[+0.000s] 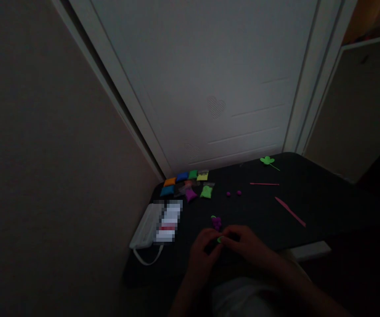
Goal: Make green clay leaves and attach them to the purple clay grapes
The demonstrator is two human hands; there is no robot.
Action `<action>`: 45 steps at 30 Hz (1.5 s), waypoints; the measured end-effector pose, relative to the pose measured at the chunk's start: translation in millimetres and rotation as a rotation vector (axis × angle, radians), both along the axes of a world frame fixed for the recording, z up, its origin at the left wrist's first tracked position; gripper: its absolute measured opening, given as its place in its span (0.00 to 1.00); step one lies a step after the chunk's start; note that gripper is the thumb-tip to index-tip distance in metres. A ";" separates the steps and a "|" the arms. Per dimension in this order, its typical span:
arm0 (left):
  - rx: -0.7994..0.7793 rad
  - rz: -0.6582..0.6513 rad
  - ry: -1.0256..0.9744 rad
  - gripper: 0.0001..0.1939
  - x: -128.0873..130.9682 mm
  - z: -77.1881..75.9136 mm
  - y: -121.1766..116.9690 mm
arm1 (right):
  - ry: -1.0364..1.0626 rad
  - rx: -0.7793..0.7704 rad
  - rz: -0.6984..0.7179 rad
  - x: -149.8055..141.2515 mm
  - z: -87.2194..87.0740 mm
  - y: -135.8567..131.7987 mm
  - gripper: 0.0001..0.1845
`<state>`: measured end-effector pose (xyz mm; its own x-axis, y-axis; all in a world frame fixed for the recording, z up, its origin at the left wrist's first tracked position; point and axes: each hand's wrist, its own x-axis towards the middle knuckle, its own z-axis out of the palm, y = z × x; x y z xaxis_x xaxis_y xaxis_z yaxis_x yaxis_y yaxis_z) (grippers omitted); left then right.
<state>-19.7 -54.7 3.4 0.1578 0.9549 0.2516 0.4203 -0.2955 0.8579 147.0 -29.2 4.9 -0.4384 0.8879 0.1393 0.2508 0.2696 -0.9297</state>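
Near the front edge of the dark table, my left hand (205, 251) and my right hand (243, 242) meet at the fingertips. Both pinch a small piece of light green clay (219, 240), which their fingers partly cover. Just beyond the fingertips lies a purple clay grape bunch (216, 223) with a bit of green at its top. Farther back are a purple clay ball (228, 193) and a second purple ball (239, 193), side by side and apart from the hands.
Several coloured clay packets, including a light green packet (206, 191) and an orange packet (169, 182), lie at the back left. A white strapped case (147, 226) is at left. At right are a pink knife tool (290, 211), a thin pink stick (264, 184) and a green flower-shaped piece (267, 160).
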 end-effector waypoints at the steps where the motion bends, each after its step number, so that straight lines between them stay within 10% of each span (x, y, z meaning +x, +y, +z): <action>1: -0.001 -0.003 -0.004 0.09 0.2 -0.1 -0.1 | 0.000 -0.002 0.004 0.2 0.3 0.0 0.11; 45: -0.024 0.174 0.037 0.08 2.4 -6.1 -1.2 | -0.027 0.038 -0.033 1.6 -3.8 -1.6 0.10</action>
